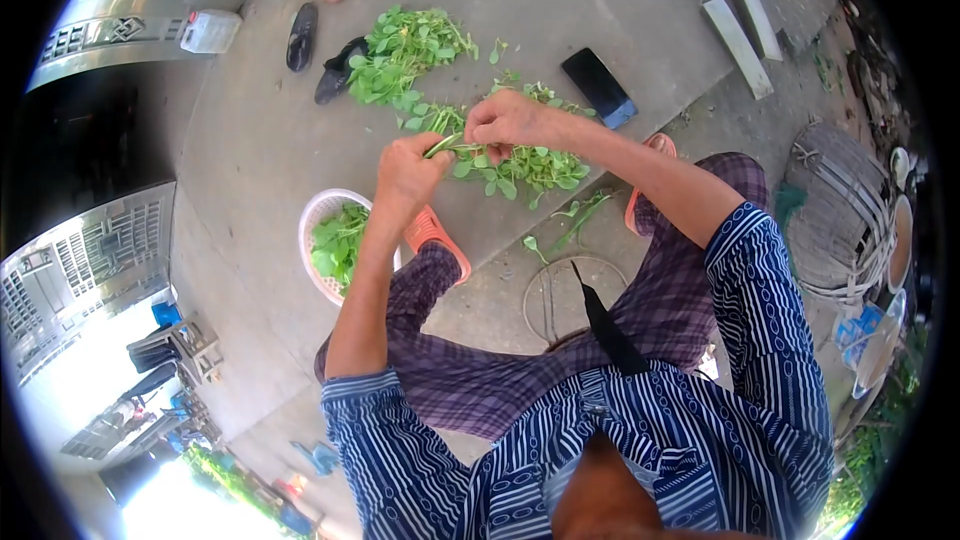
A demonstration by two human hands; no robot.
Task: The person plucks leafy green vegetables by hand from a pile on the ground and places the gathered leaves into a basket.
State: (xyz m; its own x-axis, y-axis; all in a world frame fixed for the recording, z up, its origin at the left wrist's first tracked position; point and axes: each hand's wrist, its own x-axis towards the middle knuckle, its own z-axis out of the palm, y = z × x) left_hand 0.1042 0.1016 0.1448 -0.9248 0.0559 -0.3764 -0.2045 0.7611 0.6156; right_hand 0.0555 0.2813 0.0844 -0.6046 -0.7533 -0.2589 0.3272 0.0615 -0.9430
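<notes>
My left hand [408, 178] is closed round some green stems [443, 145], their ends poking out past the thumb. Close beside it on the right, my right hand [508, 122] pinches at the same stems, fingertips bent together. Beneath and beyond both hands, leafy green plants [530, 170] lie spread on the concrete floor. A larger heap of leaves [410, 48] sits farther ahead, left of centre. Below my left hand, a white basket [312, 230] with a pinkish rim holds green leaves [340, 243], partly hidden by my left forearm.
A black phone [597, 83] lies right of the plants. Dark shoes [301, 37] stand near the heap. Orange sandals [436, 242] are on my feet. Two pale bars [738, 45] lie at the upper right, and a white jug [210, 31] stands at the upper left.
</notes>
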